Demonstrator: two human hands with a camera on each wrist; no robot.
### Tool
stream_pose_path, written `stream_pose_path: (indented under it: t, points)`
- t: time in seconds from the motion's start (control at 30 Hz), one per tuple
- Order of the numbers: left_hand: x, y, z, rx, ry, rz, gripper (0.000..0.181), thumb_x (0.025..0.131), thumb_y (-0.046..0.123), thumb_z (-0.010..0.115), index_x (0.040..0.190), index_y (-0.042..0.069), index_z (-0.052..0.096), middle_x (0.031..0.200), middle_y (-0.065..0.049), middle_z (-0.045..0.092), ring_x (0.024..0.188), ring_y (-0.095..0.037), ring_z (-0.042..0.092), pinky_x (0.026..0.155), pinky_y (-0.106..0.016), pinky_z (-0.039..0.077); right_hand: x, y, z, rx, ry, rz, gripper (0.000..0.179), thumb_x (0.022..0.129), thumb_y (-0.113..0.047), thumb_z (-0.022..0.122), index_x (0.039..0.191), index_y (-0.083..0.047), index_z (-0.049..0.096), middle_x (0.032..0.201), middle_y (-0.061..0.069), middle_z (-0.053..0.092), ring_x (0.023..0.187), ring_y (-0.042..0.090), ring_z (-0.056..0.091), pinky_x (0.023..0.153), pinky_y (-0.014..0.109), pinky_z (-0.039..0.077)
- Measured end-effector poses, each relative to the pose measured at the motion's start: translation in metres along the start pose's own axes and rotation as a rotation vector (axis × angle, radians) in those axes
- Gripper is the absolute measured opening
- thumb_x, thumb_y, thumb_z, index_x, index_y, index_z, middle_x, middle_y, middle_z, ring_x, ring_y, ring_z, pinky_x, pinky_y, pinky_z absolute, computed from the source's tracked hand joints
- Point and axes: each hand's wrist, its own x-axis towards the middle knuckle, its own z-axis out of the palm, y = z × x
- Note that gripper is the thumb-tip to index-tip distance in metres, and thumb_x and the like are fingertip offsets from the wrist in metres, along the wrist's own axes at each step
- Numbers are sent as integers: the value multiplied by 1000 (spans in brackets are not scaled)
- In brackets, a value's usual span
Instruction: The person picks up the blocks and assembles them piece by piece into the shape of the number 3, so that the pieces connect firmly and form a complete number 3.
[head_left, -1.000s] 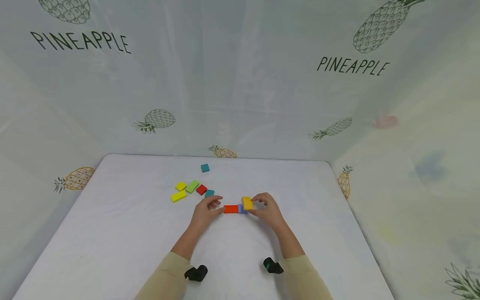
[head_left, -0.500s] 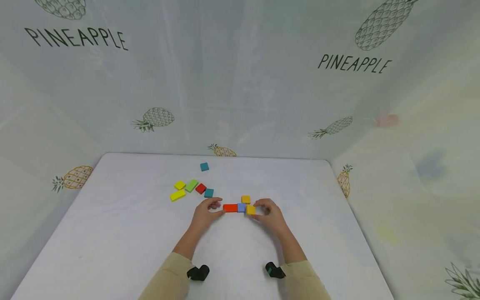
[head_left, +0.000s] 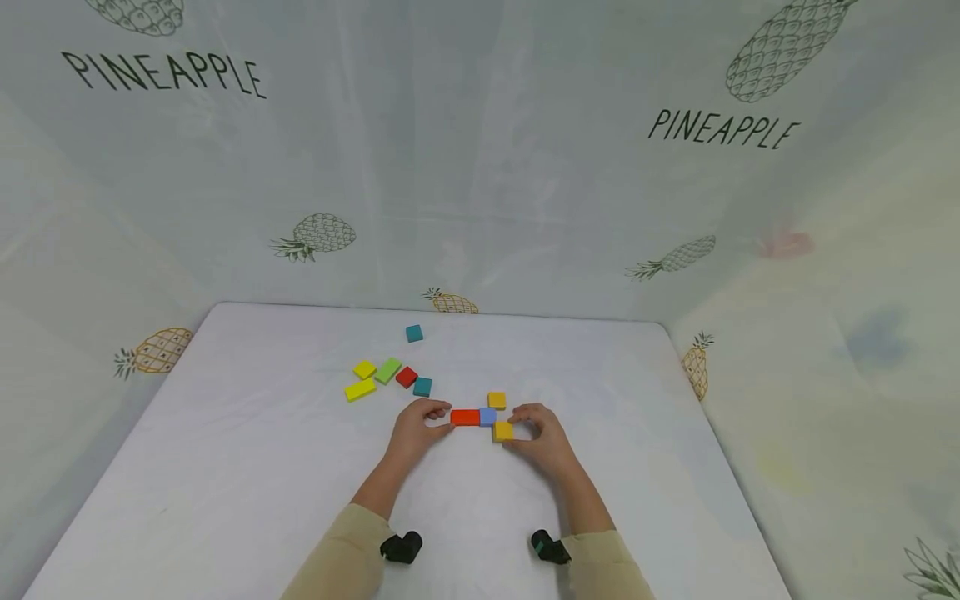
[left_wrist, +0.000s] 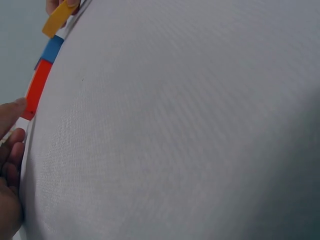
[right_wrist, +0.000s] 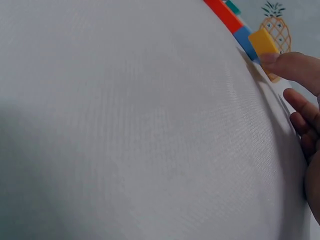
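A red rectangular block [head_left: 465, 417] lies end to end with a blue block [head_left: 487, 417] on the white table. My left hand [head_left: 412, 432] is at the red block's left end, thumb and index finger at its corners; the left wrist view shows the thumb [left_wrist: 11, 114] touching it. My right hand [head_left: 546, 442] pinches an orange-yellow block [head_left: 502, 432] between thumb and finger, at the near right corner of the blue block. In the right wrist view this block [right_wrist: 263, 42] looks tilted. Another orange-yellow block [head_left: 497, 401] lies just behind the blue one.
Farther back on the left lie two yellow blocks [head_left: 360, 389], a light green block [head_left: 388, 371], a dark red block [head_left: 407, 377] and a teal block [head_left: 423, 387]. A second teal block [head_left: 414, 333] lies near the table's [head_left: 585, 367] far edge.
My right hand has brought its orange-yellow block from above the blue block toward me and slightly right, uncovering the orange-yellow block behind. The left hand has stayed at the red block.
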Motion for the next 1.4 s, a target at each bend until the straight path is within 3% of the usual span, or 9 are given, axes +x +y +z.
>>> stream_pose_path:
  t: [0.47, 0.8, 1.4]
  points:
    - [-2, 4, 4, 76, 32, 12, 30, 82, 13, 79, 111, 12, 73, 97, 3, 63, 92, -17, 56, 83, -32, 53, 1, -1, 1, -77, -20, -8, 27, 72, -10, 87, 93, -19, 73, 121, 2, 59, 123, 30, 45, 107, 50, 33]
    - [1, -2, 5, 44, 24, 18, 29, 83, 13, 79, 112, 13, 72, 98, 3, 62, 93, -16, 57, 84, -31, 52, -1, -1, -1, -80, -41, -25, 28, 73, -11, 86, 97, -19, 73, 122, 0, 57, 123, 29, 44, 106, 52, 33]
    - [-1, 2, 3, 47, 19, 20, 30, 83, 13, 78, 113, 12, 72, 100, 3, 62, 93, -16, 56, 83, -31, 52, -1, -2, -1, -68, -46, -16, 26, 76, -11, 84, 100, -19, 74, 122, -1, 57, 125, 27, 42, 107, 50, 32]
